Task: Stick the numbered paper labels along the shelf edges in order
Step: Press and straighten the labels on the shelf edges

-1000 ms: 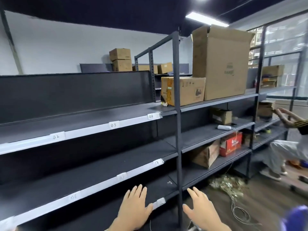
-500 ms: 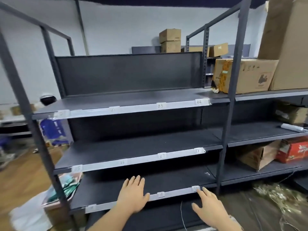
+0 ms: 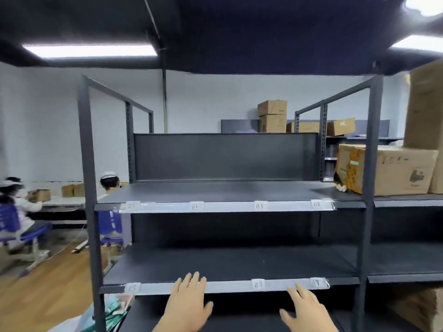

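left hand (image 3: 189, 300): grip spread, overlapped middle shelf edge (image 3: 227, 286)
right hand (image 3: 305, 310): grip spread, empty, hung below that edge
top shelf edge (image 3: 227, 207): bore labels 01–04 (image 3: 259, 206)

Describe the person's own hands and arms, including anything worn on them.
The left hand and right hand are both bare: no gloves, and no rings, watch or markings show. The little of each wrist that enters the frame carries no sleeve; the arms beyond are out of view.
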